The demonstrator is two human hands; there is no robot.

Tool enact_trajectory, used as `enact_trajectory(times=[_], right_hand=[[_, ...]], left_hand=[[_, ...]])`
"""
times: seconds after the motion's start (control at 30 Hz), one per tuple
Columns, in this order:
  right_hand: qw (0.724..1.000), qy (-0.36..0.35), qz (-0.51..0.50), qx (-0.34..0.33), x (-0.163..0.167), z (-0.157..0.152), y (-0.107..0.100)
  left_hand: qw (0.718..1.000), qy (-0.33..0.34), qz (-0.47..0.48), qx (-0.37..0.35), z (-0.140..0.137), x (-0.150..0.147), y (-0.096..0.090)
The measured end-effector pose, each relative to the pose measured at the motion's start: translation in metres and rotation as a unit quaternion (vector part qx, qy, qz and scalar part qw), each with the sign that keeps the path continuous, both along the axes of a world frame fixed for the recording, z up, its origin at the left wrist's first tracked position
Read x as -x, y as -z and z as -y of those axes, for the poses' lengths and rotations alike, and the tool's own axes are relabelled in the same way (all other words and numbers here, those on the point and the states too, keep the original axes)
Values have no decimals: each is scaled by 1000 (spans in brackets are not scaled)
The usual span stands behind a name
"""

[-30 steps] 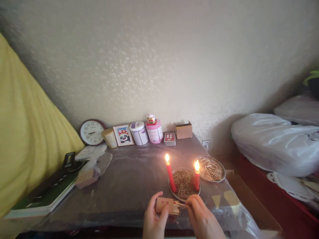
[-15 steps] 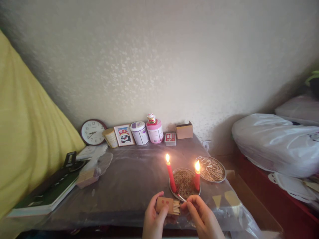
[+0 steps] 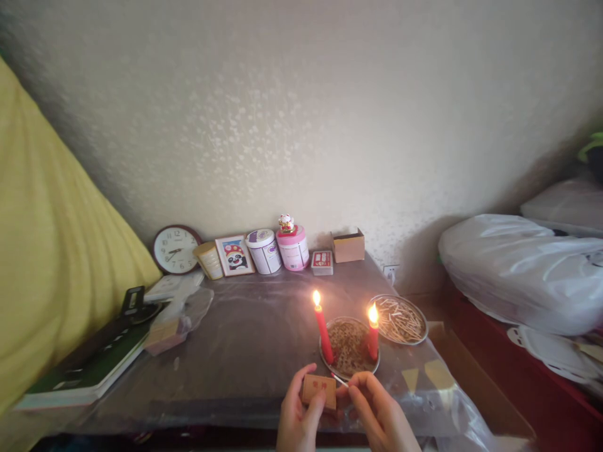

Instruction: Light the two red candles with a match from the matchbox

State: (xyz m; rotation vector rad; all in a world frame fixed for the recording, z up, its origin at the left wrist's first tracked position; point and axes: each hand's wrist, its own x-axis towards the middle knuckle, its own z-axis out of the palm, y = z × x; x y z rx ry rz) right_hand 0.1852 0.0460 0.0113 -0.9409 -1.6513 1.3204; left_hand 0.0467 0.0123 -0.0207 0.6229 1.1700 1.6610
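Both hands, left hand and right hand, are bare, without sleeves or rings.

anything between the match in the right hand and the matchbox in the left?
Nothing visible. The right hand pinches a match whose tip sits just beside the matchbox, which the left hand holds shut. The two lit candles stand behind, on the far side, not between them.

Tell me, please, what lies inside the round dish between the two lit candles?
The dish holds a heap of thin brownish sticks, seemingly matches. The dish's bottom beneath them is covered.
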Motion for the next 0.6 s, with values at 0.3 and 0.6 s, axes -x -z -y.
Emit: enact_trajectory(times=[0.3,0.6], right_hand=[[999,31,19,-22,-2,-3,1],[998,67,-13,3,-4,-6,-3]], left_hand=[[996,-29,-86,-24,1,2,-7],[994,-24,-102,-41,1,2,-15]])
